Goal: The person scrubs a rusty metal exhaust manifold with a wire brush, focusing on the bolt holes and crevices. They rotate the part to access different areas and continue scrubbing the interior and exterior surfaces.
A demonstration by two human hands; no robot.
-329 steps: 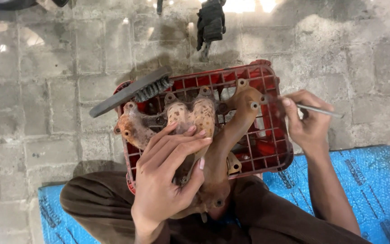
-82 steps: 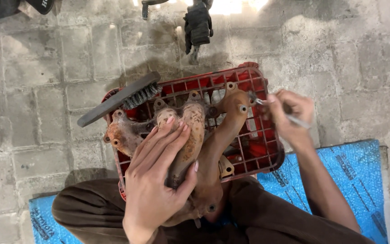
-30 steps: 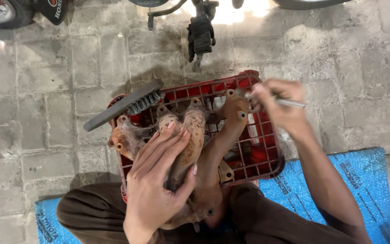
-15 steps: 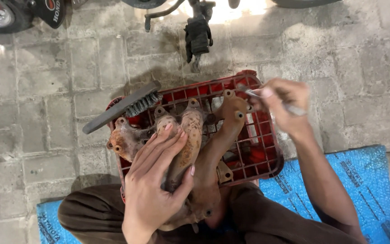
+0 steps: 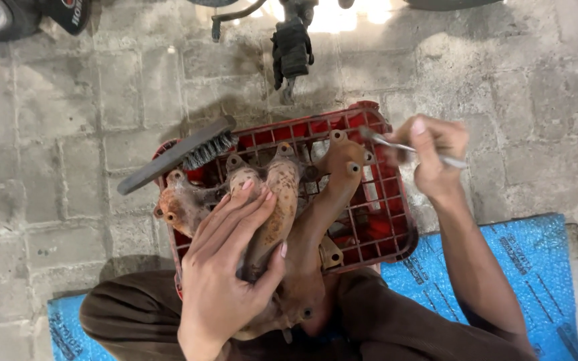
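The left hand point(image 5: 225, 281) is pressing flat, fingers spread, on the rusty manifold point(image 5: 282, 220), which is lying across the red crate point(image 5: 382, 220). The right hand point(image 5: 436, 157), grip closed on a thin metal tool point(image 5: 396, 144), is working at the far right flange. Judged step: cleaning ports; the next move calls for a steady hold. A wire brush point(image 5: 175, 155) is resting on the crate's far left rim.

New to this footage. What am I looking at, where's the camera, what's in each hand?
There is no machine: a person works with bare hands, filmed from a camera on their head looking down. The left hand lies flat on a rusty cast metal manifold with several branching pipes, which rests on a red plastic crate. The right hand has its grip on a thin metal tool, its tip near one pipe flange. A wire brush lies on the crate's edge. Below are paving blocks and a blue mat.
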